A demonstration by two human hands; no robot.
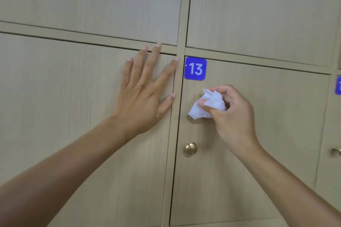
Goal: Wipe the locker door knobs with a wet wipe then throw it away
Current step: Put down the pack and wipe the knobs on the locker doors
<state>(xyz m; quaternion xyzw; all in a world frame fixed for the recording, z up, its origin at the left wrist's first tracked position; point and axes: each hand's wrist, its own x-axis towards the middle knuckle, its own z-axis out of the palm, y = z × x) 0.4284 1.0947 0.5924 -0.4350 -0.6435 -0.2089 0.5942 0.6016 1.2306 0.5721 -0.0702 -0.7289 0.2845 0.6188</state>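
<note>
A crumpled white wet wipe (pixel 204 104) is pinched in my right hand (pixel 232 114), held against the upper left part of the beige locker door (pixel 267 134) marked with a blue "13" label (pixel 195 68). Whatever lies under the wipe is hidden. A round brass knob (pixel 190 148) sits bare on that door, below the wipe and apart from it. My left hand (pixel 145 88) rests flat with spread fingers on the neighbouring door (pixel 64 97) to the left, fingertips near the frame post.
More beige locker doors fill the view above and at both sides. Another brass knob (pixel 336 151) and part of a blue label (pixel 338 85) show at the right edge. A vertical frame post (pixel 177 116) separates the two doors.
</note>
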